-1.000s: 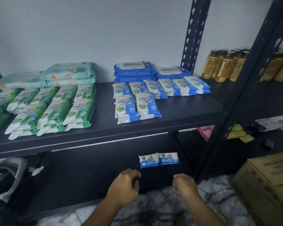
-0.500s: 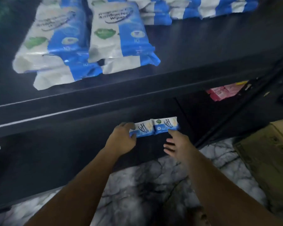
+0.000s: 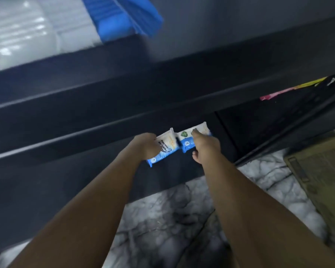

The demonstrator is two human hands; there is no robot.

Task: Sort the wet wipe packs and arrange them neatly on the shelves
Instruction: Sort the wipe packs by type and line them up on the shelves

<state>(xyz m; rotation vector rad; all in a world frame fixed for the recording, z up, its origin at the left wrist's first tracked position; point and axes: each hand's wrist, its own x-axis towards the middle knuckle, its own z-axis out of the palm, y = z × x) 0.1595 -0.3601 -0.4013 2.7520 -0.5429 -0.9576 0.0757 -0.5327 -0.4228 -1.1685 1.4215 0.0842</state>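
Above the grey marbled stone floor (image 3: 162,219), the left hand (image 3: 143,146) curls around the small blue-and-white plastic left wipe pack (image 3: 167,145). The right hand (image 3: 205,147) pinches the matching right wipe pack (image 3: 186,141) just beside it, thumb on top. Both packs sit at the front of the black metal lower shelf (image 3: 66,180); beyond, blurred blue-and-white packs (image 3: 46,26) lie on the upper shelf (image 3: 124,84).

The left wet wipe pack (image 3: 165,147), white and blue, carries dark print along its length: "Fragrance fr" on one line and "Antibacteria" on the next. Both lines break off there, and the line below, next to the left hand (image 3: 145,146) gripping it, is too small to read. The right wet wipe pack (image 3: 188,140), held by the right hand (image 3: 206,146), shows a green badge and a round blue mark, both too blurred to read.
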